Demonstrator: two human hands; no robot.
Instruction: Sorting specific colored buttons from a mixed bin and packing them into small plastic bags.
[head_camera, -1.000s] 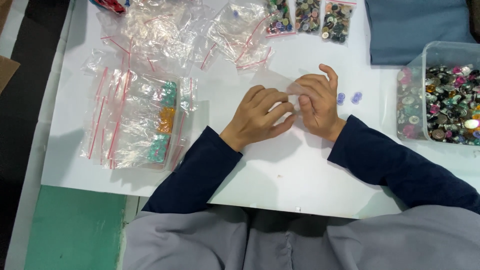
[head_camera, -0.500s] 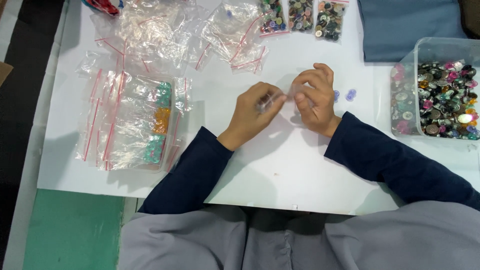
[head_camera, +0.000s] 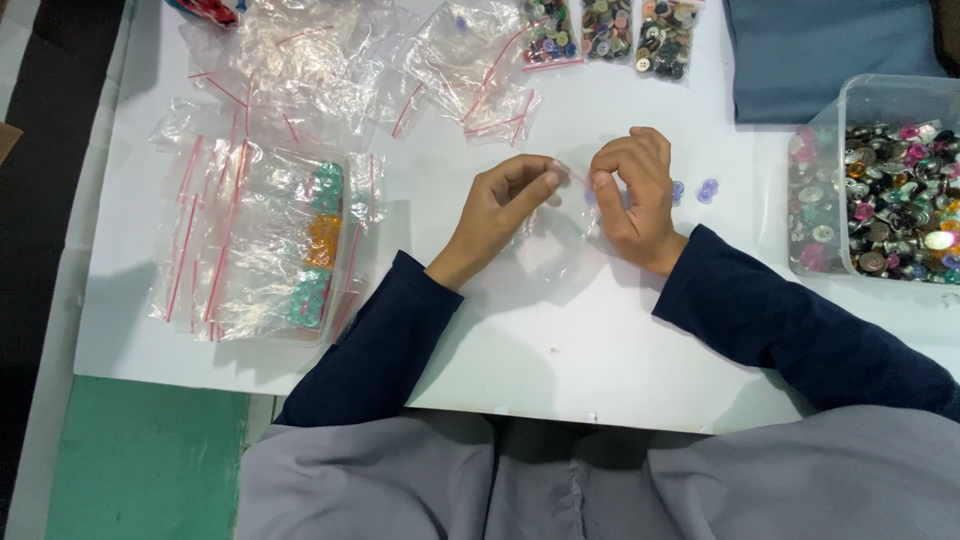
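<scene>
Both hands are raised a little over the white table (head_camera: 520, 350) and pinch a small clear zip bag (head_camera: 560, 235) between them. My left hand (head_camera: 505, 205) grips its top edge from the left with thumb and fingers. My right hand (head_camera: 635, 190) pinches the same edge from the right. The bag hangs below the fingers, nearly see-through. Two small purple buttons (head_camera: 695, 190) lie on the table just right of my right hand.
A clear box (head_camera: 835, 110) full of mixed buttons stands at the right edge. A heap of clear red-striped zip bags (head_camera: 250, 230) covers the left, some over green and orange items. Filled button bags (head_camera: 610, 30) and blue cloth (head_camera: 830, 50) lie at the back.
My hands have lifted and drawn apart, pulling the small bag's top edge between them. Earlier they were pressed together on the table.
</scene>
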